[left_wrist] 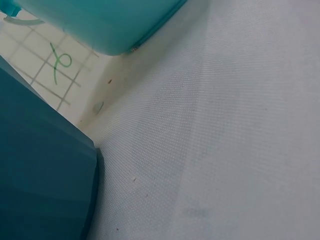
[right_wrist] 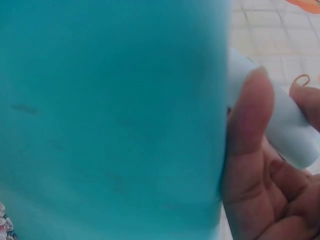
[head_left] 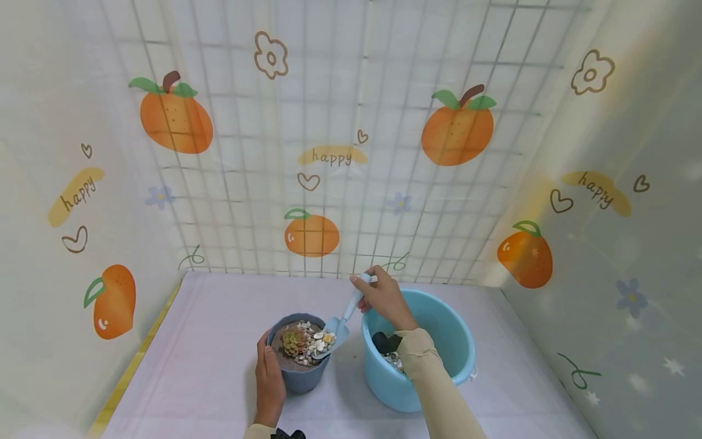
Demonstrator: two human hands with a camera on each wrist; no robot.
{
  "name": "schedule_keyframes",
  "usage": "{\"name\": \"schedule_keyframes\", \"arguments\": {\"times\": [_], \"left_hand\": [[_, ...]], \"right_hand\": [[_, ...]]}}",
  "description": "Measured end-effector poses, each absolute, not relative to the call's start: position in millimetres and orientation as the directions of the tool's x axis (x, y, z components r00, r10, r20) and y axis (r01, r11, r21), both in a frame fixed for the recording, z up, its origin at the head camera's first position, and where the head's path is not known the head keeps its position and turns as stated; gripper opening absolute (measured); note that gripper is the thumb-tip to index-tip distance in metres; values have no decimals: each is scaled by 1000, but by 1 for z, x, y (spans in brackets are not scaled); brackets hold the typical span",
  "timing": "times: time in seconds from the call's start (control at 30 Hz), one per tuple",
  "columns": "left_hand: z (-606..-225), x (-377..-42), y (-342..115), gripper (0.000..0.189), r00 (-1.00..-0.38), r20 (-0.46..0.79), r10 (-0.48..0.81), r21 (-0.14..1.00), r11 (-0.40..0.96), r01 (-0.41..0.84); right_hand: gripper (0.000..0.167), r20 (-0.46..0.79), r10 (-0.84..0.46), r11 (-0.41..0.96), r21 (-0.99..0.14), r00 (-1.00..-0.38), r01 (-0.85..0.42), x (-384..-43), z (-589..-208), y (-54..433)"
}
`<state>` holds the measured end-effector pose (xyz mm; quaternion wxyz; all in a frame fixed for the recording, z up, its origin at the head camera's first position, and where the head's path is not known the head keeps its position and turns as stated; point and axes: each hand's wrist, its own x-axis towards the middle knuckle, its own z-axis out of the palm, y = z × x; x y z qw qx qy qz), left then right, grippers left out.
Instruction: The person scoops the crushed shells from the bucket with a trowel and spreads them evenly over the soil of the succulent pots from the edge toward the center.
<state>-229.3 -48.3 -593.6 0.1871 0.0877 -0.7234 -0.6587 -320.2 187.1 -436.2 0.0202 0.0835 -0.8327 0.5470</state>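
Note:
A blue-grey flower pot stands on the table, holding brown soil, a green and reddish succulent and pale pebbles. My left hand grips the pot's left side, thumb near the rim; in the left wrist view only the pot's wall shows, not the hand. With my right hand I hold a light-blue trowel by the end of its handle. Its blade, carrying pebbles, tilts down over the pot's right rim.
A light-blue bucket stands right of the pot, under my right forearm. Inside it are pebbles and a black object partly behind the wrist. Its wall fills much of the right wrist view. A printed curtain over a wire grid rises behind the table.

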Motion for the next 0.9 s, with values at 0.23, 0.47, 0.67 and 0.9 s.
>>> {"name": "schedule_keyframes", "arguments": {"times": [0.23, 0.47, 0.67, 0.9], "left_hand": [[-593, -230, -49, 48, -913, 153, -379, 985, 127, 113], [-595, -232, -48, 46, -906, 173, -386, 982, 139, 128], [-595, -231, -49, 44, -911, 186, -367, 980, 136, 145], [-601, -238, -60, 42, -951, 118, -287, 993, 47, 109]], "right_hand": [[39, 125, -117, 390, -907, -985, -162, -320, -435, 186], [40, 119, -115, 390, -908, -986, -155, -319, -434, 186], [41, 126, -110, 391, -907, -986, -160, -321, -436, 188], [40, 139, -114, 399, -900, -984, -173, -322, -440, 188]]}}
